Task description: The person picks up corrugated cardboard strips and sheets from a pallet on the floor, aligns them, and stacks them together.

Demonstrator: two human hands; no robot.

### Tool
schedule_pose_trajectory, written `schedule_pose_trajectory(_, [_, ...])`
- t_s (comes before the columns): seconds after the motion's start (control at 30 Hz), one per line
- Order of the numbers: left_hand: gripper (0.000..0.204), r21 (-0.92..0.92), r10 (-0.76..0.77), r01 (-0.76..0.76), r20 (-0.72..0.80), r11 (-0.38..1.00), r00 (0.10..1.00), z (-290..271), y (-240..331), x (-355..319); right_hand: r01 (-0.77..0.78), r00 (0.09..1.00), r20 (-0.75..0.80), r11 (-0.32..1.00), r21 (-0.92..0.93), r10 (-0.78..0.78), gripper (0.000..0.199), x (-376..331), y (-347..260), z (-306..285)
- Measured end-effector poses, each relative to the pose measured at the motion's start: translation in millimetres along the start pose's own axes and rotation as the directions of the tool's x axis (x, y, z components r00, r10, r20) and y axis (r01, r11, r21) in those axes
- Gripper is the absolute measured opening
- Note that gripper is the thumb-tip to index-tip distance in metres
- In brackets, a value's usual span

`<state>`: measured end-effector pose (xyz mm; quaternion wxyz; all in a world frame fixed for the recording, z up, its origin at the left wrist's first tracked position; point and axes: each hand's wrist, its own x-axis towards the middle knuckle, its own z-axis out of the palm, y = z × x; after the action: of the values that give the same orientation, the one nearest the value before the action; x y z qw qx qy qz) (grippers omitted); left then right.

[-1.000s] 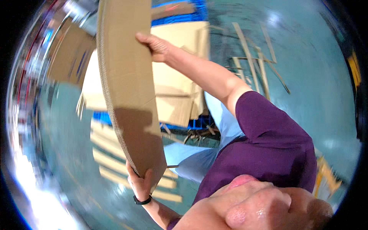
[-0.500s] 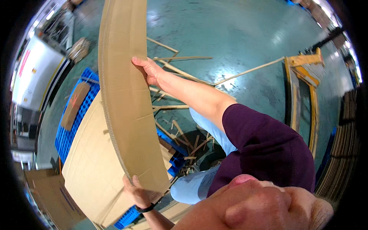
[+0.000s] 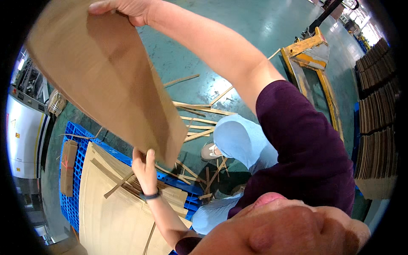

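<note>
A wide brown cardboard sheet (image 3: 114,72) is held up off the stack, tilted across the upper left. My right hand (image 3: 127,10) grips its upper edge, the thumb lying on the face turned toward me. At the sheet's lower end, my left hand (image 3: 145,170), with a dark band on the wrist, holds the edge between thumb and fingers; some fingertips are hidden. Below it lies a stack of pale cardboard sheets (image 3: 106,212) on a blue plastic pallet (image 3: 72,165). Narrow cardboard strips (image 3: 114,187) rest on top of the stack.
Loose strips (image 3: 197,127) litter the green floor by my shoe (image 3: 209,151). A yellow pallet jack (image 3: 329,91) stands at the right, beside tall cardboard stacks (image 3: 376,148). A white machine (image 3: 25,131) is on the left. A small brown bundle (image 3: 68,168) lies on the pallet.
The cardboard sheet has swung up and to the left, with its broad face now toward me. Both hands have moved up with it, uncovering more of the stack. The view has shifted too.
</note>
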<state>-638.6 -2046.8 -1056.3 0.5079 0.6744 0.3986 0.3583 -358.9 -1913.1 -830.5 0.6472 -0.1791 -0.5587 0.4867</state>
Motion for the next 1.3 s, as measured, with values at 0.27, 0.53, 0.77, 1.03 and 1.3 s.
schedule_pose_trajectory(0.27, [0.069,-0.657,0.126,-0.471,-0.5,0.589,0.857,-85.4,-35.6,63.2,-0.047,0.861,0.235,0.531,-0.846,0.451,0.067,-53.3,124.8,-20.2])
schedule_pose_trajectory(0.53, [0.053,-0.798,-0.267,-0.299,-0.486,0.523,0.832,25.8,-113.1,49.8,-0.555,0.56,0.038,0.409,-0.725,0.827,0.07,-202.5,188.1,-120.3])
schedule_pose_trajectory(0.77, [0.05,-0.75,-0.364,-0.027,-0.351,0.66,0.863,100.7,-151.8,16.8,-0.759,0.553,-0.152,0.42,-0.498,0.819,0.073,-263.9,264.1,-130.4])
schedule_pose_trajectory(1.03, [0.025,-0.322,-0.203,-0.111,-0.791,0.94,0.577,-27.1,-176.3,37.8,-0.79,0.426,-0.067,0.335,-0.513,0.902,0.074,-275.4,274.2,-132.2])
schedule_pose_trajectory(1.3, [0.029,0.214,-0.086,0.484,-0.847,0.849,0.524,-19.7,-155.3,30.3,-0.678,0.594,-0.106,0.425,-0.6,0.798,0.07,-280.1,291.9,-108.0])
